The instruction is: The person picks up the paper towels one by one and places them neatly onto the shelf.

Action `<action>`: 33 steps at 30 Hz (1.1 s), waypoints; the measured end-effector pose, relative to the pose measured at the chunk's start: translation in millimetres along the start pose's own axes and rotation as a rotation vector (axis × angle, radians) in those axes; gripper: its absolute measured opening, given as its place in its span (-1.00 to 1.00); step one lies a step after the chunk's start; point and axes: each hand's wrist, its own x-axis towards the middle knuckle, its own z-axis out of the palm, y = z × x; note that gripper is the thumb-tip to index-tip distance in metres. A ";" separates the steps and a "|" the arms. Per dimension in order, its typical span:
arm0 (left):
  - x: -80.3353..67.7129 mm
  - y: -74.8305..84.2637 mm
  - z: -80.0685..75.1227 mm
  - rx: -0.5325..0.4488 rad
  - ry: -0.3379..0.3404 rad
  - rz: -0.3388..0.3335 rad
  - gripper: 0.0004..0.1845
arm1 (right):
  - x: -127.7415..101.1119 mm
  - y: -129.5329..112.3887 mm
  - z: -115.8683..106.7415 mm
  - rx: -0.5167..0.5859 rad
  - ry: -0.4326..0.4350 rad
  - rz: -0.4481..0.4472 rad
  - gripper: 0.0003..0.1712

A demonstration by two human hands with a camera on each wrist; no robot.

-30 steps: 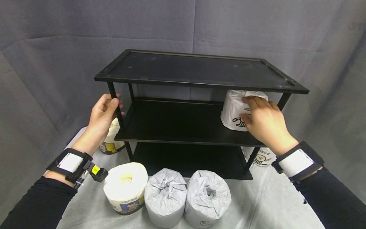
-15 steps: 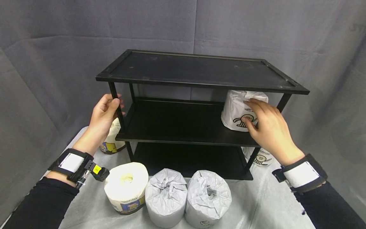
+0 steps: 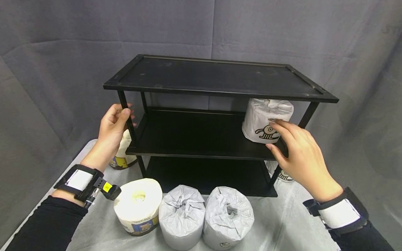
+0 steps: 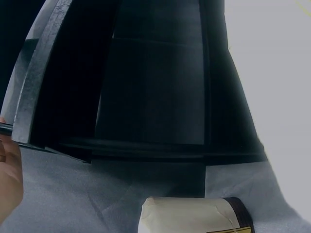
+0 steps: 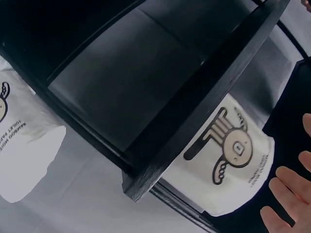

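A black shelf rack with three levels stands on the cloth-covered table. My left hand grips its front left post, fingers curled around behind and thumb in front. On the right end of the middle shelf a toilet paper roll stands upright, wrapped in white paper with a cartoon figure. My right hand is in front of that roll, fingers loosely spread and holding nothing. The right wrist view shows the fingers apart from the roll's printed side.
In front of the rack stand a cream roll with a colored band and two white-wrapped rolls side by side. Another cream roll is beyond the left post, and a white-wrapped one is partly hidden at the right. Grey cloth hangs behind.
My right hand has let go of the roll on the middle shelf and drawn back, down and to the right. The roll stays in place; my left hand keeps its grip.
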 end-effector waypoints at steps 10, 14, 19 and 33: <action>2.2 1.7 -3.4 -0.005 0.027 0.013 -0.93 | -18.6 -27.3 -6.8 0.047 0.024 -0.009 -0.30; 1.7 1.8 -3.0 0.011 0.034 0.005 -0.92 | -26.3 -36.9 -10.3 0.065 0.085 -0.046 -0.36; 2.1 1.2 -0.8 -0.003 0.022 -0.015 -0.92 | -34.4 -47.2 -15.7 0.105 0.156 -0.110 -0.42; 1.7 1.1 -0.9 -0.021 0.024 -0.033 -0.94 | -63.8 -76.8 -14.8 0.196 0.144 -0.226 -0.50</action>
